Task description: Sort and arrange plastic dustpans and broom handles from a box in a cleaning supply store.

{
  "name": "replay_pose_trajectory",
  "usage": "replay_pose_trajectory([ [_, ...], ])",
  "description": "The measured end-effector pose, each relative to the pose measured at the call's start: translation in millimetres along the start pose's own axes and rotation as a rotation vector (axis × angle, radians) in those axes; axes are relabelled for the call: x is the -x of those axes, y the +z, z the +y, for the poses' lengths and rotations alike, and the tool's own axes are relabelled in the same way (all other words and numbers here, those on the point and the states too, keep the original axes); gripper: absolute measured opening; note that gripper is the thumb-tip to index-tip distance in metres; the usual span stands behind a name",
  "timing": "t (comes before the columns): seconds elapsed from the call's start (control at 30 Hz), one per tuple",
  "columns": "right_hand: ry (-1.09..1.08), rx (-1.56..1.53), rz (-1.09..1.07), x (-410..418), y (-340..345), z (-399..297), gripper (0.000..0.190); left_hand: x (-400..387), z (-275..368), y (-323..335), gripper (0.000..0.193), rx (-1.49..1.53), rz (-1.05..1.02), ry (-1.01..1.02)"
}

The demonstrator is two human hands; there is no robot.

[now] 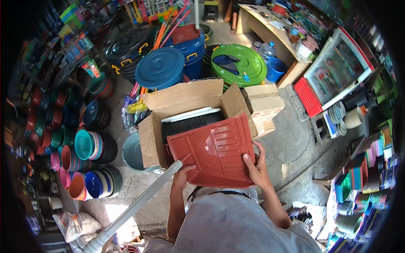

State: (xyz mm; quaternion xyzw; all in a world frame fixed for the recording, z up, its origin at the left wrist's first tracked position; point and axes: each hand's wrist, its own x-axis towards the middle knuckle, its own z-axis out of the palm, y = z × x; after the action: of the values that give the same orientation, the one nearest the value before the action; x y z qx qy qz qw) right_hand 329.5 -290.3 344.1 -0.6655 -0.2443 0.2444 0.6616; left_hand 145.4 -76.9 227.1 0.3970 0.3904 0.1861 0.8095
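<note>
A red plastic dustpan [202,148] is held in front of me, its ribbed inside facing up. My left hand [183,177] grips its near left edge, beside the joint with a long grey plastic handle [136,202] that slants down to the left. My right hand [257,164] holds the right rim, thumb on the upper face. Behind and partly under the dustpan stands an open cardboard box [186,95]. Inside it are stacked black items [193,125] with white pieces [191,114] lying on top. The dustpan hides the box's near part.
A grey basin [134,151] stands left of the box, and smaller cartons [264,101] stand right. Behind are lidded tubs, blue [159,67] and green [250,63], the green lid bearing scissors [246,76]. Stacked pots [84,144] fill the left; a glass-door cooler [337,69] stands right.
</note>
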Motion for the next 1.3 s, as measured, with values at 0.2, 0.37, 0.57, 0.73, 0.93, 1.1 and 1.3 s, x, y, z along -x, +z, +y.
replay_pose_trajectory([
  [0.2, -0.044, 0.082, -0.041, -17, -2, 4, 0.052, 14, 1, -1, 0.046, -0.014, 0.004, 0.115],
  [0.37, -0.022, 0.08, -0.045, -29, 6, -5, 0.051, 20, -11, -12, 0.047, 0.017, 0.029, 0.131],
  [0.57, -0.077, 0.08, -0.092, -33, 12, 16, 0.049, 32, 1, -7, 0.048, 0.217, 0.091, 0.157],
  [0.73, -0.012, 0.023, -0.099, -37, 19, 19, 0.05, 30, 9, -22, 0.045, 0.24, 0.073, 0.183],
  [0.93, -0.514, 0.781, -0.187, -42, 30, -15, 0.036, 16, 4, -23, 0.032, 0.214, 0.307, 0.229],
  [1.1, -0.636, 0.988, -0.506, -28, 50, 2, 0.037, 8, -10, -26, 0.04, 0.236, 0.397, 0.25],
  [1.3, -0.748, 0.962, -0.61, -23, 74, 35, 0.033, 9, -17, 8, 0.051, 0.365, 0.212, 0.198],
])
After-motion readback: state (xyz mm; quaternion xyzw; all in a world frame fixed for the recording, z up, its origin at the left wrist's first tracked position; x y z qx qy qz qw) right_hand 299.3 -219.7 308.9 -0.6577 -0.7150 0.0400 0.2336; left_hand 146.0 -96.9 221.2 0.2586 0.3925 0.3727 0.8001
